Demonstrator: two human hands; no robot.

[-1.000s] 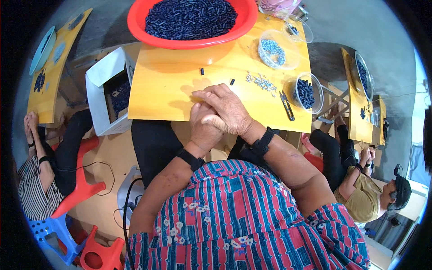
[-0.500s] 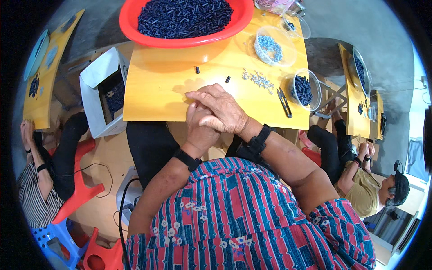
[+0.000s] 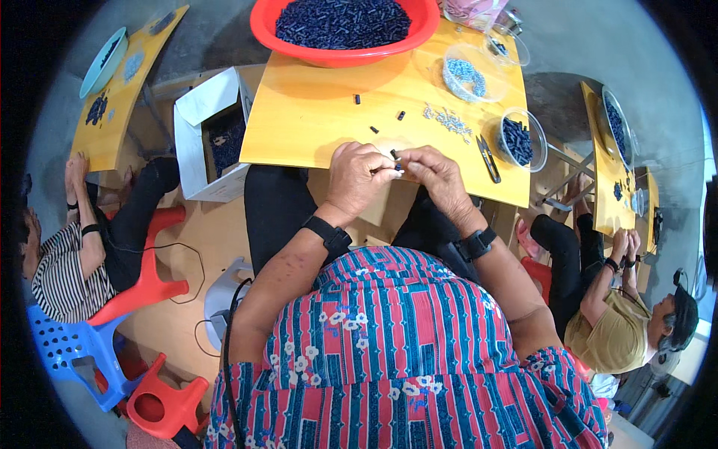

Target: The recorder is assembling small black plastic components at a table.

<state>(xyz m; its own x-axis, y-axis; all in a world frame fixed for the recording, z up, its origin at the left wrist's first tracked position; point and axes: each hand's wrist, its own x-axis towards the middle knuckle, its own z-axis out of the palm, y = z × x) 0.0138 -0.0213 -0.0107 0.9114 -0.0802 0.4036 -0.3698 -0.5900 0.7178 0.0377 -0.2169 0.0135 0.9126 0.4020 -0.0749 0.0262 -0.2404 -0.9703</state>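
Observation:
Both my hands are just past the near edge of the yellow table, fingertips almost meeting. My left hand [image 3: 354,181] is closed in a pinch on a small dark piece [image 3: 398,168]. My right hand [image 3: 440,178] pinches at the same spot, where another small black piece [image 3: 394,154] shows at its fingertips. Exactly how the pieces sit between the fingers is too small to make out. On the tabletop ahead lie a few loose dark cylindrical pieces [image 3: 402,116]. To their right is a scattered pile of tiny clear-silver parts [image 3: 449,120].
Black thread snips [image 3: 488,159] lie at right beside a clear tub [image 3: 535,153] of dark pieces. Behind stands a tub [image 3: 490,91] of pale blue parts. A big red basin [image 3: 329,57] fills the far side. A white carton [image 3: 196,157] stands left. Co-workers sit both sides.
My hands were clasped, right over left; now they are side by side with fingertips pinching small pieces. One more dark piece shows on the table. The whole view has shifted.

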